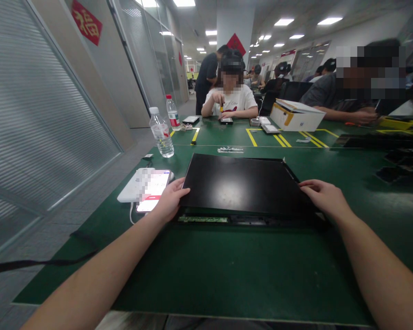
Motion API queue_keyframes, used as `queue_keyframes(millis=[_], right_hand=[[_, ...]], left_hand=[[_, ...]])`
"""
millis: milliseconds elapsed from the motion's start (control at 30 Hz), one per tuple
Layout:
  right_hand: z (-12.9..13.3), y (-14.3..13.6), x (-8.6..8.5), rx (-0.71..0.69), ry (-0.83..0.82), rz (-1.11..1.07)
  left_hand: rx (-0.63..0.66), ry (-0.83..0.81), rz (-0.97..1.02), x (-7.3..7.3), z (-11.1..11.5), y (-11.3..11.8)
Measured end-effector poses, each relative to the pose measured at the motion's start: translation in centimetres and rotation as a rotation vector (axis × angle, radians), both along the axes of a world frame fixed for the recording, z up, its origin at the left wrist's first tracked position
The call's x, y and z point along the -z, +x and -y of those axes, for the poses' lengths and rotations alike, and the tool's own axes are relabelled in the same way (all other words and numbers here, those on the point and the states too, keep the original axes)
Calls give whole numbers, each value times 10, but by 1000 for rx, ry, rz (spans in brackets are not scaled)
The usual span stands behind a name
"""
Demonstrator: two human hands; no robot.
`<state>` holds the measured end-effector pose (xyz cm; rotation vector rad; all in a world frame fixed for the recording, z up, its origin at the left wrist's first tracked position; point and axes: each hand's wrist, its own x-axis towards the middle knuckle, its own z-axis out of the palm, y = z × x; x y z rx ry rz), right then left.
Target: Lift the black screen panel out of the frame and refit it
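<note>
A glossy black screen panel lies tilted slightly over a black frame. Along the near side of the frame, a narrow green circuit board shows. My left hand is closed on the panel's left edge, thumb on top and fingers partly hidden beneath. On the opposite side, my right hand pinches at the panel's right edge, beside the frame's rim. What lies under the panel is hidden.
Left of the panel, a lit phone rests by a white device with a cable. Two water bottles stand behind. Small scraps lie beyond the panel. A white box sits farther back, near seated co-workers. Dark parts lie right.
</note>
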<state>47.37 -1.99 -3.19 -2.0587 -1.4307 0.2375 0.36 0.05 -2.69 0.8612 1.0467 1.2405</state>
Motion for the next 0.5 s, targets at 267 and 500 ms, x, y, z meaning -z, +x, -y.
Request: queue_keyframes(millis=[267, 500], right_hand=[[-1, 13, -1, 72, -2, -11], [-10, 23, 12, -10, -203, -24]], left_hand=[[1, -5, -9, 1, -1, -1], [-18, -17, -19, -1, 0, 1]])
